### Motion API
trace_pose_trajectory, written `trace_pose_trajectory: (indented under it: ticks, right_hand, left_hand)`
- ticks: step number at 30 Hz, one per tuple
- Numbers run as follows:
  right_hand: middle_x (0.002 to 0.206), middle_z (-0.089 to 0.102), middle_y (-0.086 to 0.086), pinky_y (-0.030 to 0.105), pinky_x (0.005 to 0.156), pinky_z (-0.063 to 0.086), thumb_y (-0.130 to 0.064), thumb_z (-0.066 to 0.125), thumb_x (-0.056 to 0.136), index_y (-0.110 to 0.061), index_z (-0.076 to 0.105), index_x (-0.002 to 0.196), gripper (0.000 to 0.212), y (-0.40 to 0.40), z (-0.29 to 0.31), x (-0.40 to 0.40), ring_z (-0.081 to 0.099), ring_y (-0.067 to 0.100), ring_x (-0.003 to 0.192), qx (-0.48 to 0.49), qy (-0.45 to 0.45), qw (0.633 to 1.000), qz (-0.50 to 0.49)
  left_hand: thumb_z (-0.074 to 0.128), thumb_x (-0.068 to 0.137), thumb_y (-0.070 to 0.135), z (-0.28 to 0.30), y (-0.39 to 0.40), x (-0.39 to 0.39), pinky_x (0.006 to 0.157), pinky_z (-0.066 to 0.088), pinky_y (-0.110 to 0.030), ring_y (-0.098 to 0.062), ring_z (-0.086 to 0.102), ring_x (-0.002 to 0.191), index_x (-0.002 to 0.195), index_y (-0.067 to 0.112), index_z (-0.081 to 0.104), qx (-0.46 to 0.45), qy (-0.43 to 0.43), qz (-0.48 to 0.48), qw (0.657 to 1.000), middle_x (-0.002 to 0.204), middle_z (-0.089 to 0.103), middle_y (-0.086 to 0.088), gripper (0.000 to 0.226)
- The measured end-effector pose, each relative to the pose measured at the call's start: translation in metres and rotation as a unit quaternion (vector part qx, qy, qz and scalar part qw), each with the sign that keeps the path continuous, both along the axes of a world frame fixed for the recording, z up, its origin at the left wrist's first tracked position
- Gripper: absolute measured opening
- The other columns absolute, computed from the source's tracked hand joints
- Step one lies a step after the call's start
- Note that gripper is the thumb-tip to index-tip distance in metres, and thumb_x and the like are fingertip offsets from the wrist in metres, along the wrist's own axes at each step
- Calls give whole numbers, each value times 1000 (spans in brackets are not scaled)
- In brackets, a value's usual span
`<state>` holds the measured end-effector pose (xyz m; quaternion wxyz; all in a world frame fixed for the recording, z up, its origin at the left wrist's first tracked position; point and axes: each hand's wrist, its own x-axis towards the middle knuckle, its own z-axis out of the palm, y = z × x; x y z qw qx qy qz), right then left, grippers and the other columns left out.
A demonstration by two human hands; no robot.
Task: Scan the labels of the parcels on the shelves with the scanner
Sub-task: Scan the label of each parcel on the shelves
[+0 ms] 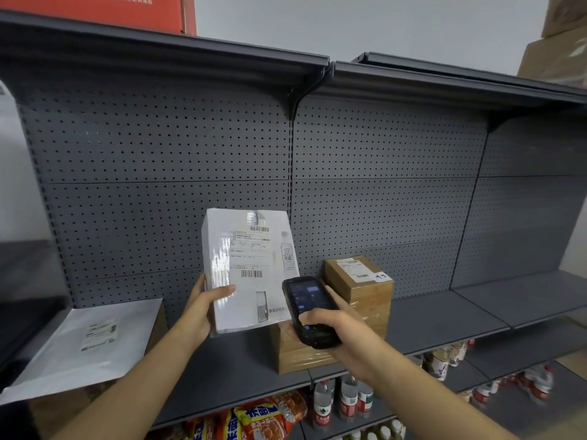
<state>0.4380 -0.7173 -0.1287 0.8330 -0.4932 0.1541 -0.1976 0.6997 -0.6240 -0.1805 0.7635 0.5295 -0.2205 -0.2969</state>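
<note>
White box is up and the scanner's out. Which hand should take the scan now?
Right, probably. The right hand already grips the scanner, just below the shipping label on the white box. The left hand holds that box tilted up, label outward, so it is busy.

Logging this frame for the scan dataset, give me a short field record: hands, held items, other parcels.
left hand: grips white box, tilted up, label facing camera
right hand: grips scanner, screen lit, beside the box's lower right
brown boxes: stacked on shelf, top one labelled
white mailer: lying at left, label up
lower shelf: bottles, snack packs
</note>
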Motion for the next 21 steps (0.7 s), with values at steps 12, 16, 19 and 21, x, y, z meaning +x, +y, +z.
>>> trace_pose_trajectory:
  ticks: [12,16,19,21]
  right_hand:
    - [111,70,15,52,85,57,21,65,72,-23,58,122,68,-113,-43,42,66,40,104,-68,67,989,-116]
    - [111,72,13,59,89,54,17,70,69,-24,58,126,70,-169,-57,67,68,40,102,-77,83,985,-132]
    - [111,71,15,49,78,59,19,68,71,-26,58,123,69,-211,-60,83,69,43,98,-64,77,987,-129]
    - [112,70,16,40,70,59,20,67,71,-26,59,121,68,-235,-63,92,69,42,97,-59,75,987,-130]
  left_hand:
    - [66,81,24,-6,-110,-1,76,47,-40,-33,61,93,111,8,66,83,125,-31,988,112,69,-18,34]
    - [75,65,38,-13,-159,17,94,38,-50,-37,57,103,104,11,68,173,137,-36,975,114,68,-16,48]
    - [72,67,40,-16,-194,33,102,23,-56,-39,53,104,100,13,68,228,150,-50,961,113,65,-19,43]
    - [70,71,39,-22,-215,41,103,21,-59,-38,51,98,99,12,67,247,167,-56,953,112,62,-19,39]
